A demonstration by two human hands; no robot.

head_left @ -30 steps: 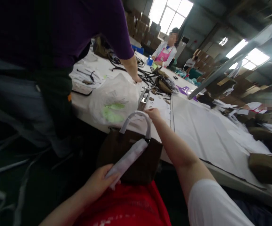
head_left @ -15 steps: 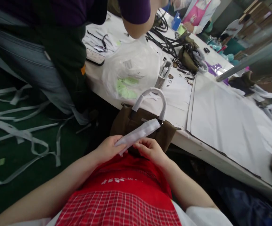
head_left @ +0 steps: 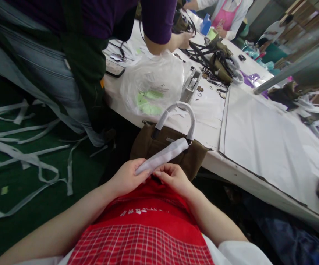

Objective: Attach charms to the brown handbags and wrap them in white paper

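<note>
A brown bag (head_left: pixel 145 145) leans at the table's front edge, its arched handle (head_left: pixel 178 106) wrapped in white material. From the bag's right side a second white-wrapped handle (head_left: pixel 166 154) slants down toward me. My left hand (head_left: pixel 128 176) grips the lower end of that slanting handle, thumb on top. Just right of it, my right hand (head_left: pixel 173 177) is pinched closed beside the handle's lower end; what its fingertips hold is too small to make out.
Behind the bag, a clear plastic bag (head_left: pixel 153 81) with green pieces lies on the white table (head_left: pixel 211 134). A person in purple (head_left: pixel 159 22) stands close at the left, one arm over the table. White strips (head_left: pixel 40 158) litter the green floor.
The person in purple has moved an arm right and now holds dark straps. My left hand has shifted slightly along the wrapped handle; my right hand has dropped a little, closer to the left.
</note>
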